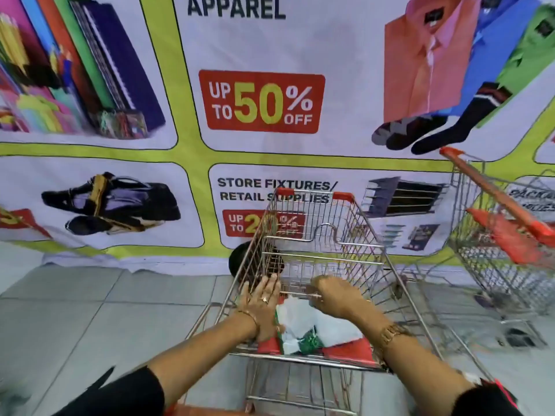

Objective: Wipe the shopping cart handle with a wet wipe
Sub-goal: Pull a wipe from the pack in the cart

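Note:
A wire shopping cart [318,223] stands right in front of me, its red seat flap [348,352] folded up near me. A white and green wet wipe pack [303,328] lies on that flap. My left hand [261,304] is flat with fingers straight, pressed against the pack's left side. My right hand [333,295] is curled over the pack's upper edge, fingertips pinched there; whether they hold a wipe or the pack's flap is hidden. Only a strip of the orange cart handle [210,412] shows at the bottom edge, below both forearms.
A second cart [498,232] with an orange handle stands close on the right. A large sale banner [261,100] covers the wall just beyond the cart's front. Grey floor tiles [90,310] stretch to the left.

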Demonstrator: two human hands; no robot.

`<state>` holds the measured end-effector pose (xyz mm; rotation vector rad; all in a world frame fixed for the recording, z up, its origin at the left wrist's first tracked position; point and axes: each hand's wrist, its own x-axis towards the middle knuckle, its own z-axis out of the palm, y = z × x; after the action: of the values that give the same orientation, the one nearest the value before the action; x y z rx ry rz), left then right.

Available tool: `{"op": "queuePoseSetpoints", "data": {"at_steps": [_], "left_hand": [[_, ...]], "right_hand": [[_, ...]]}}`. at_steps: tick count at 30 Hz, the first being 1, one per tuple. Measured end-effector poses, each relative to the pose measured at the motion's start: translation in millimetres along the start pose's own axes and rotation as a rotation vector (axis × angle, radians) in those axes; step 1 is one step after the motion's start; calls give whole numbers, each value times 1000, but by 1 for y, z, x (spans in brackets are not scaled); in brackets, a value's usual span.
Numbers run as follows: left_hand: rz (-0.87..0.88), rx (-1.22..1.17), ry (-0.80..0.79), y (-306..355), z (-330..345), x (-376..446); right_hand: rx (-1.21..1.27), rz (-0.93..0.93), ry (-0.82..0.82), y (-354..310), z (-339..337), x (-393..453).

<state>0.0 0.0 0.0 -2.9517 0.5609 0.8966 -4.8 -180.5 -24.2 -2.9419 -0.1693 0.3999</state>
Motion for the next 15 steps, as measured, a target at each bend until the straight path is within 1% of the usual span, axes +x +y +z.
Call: {"op": "queuePoseSetpoints", "data": {"at_steps": [1,2,4,5,7,9,11,15], "left_hand": [[9,5,-89,0,3,3],[68,45,-99,-4,12,16],[164,130,-170,-12,34,40],[157,117,-237,-14,45,54],[191,118,-322,-12,51,63],[227,146,-369,-11,56,72],[226,165,-407,-10,60,82],[222,176,-429,-5,63,92]], "right_hand": [[-16,10,-71,1,4,5],[-22,-17,-120,4,13,15],[-53,-52,-203,4,25,22],[-61,-69,-251,5,32,28],[-67,-98,-317,6,44,35],[-101,-138,-348,5,49,37],[-128,-181,-381,8,56,39],[-69,-218,-358,11,61,44]]}}
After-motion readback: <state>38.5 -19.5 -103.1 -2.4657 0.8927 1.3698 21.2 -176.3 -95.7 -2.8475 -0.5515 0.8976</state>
